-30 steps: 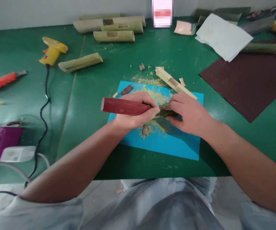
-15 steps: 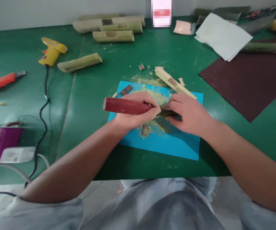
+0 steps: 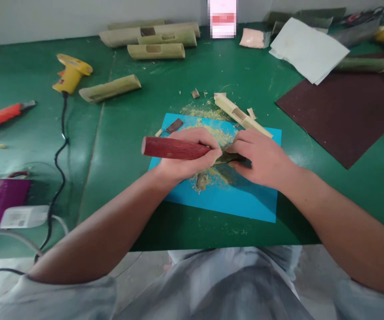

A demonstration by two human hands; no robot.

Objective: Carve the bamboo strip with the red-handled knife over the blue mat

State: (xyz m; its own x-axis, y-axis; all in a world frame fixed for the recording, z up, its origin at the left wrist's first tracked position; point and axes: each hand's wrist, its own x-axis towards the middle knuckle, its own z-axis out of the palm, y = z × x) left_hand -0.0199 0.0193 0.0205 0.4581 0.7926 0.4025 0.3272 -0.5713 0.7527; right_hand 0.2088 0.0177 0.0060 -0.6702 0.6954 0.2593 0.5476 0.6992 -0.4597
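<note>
My left hand (image 3: 188, 155) is wrapped round a dark red wooden handle (image 3: 170, 148) that points left; the tool's working end is hidden between my hands. My right hand (image 3: 261, 158) is closed over a small dark green bamboo piece (image 3: 228, 157), pressing it onto the blue mat (image 3: 245, 200). Yellowish sawdust (image 3: 208, 113) covers the mat's far part. A pale carved bamboo strip (image 3: 240, 115) with a rectangular slot lies just beyond my right hand.
Several green bamboo sections (image 3: 151, 38) lie at the back, one more (image 3: 110, 88) nearer. A yellow glue gun (image 3: 70, 73) with a black cord, an orange utility knife (image 3: 1, 116), a purple box (image 3: 1, 195), brown sandpaper (image 3: 345, 111) and white paper (image 3: 307, 49) lie on the green table.
Almost nothing differs: both hands stay on the mat, and the red handle shifts a few pixels right, then back left.
</note>
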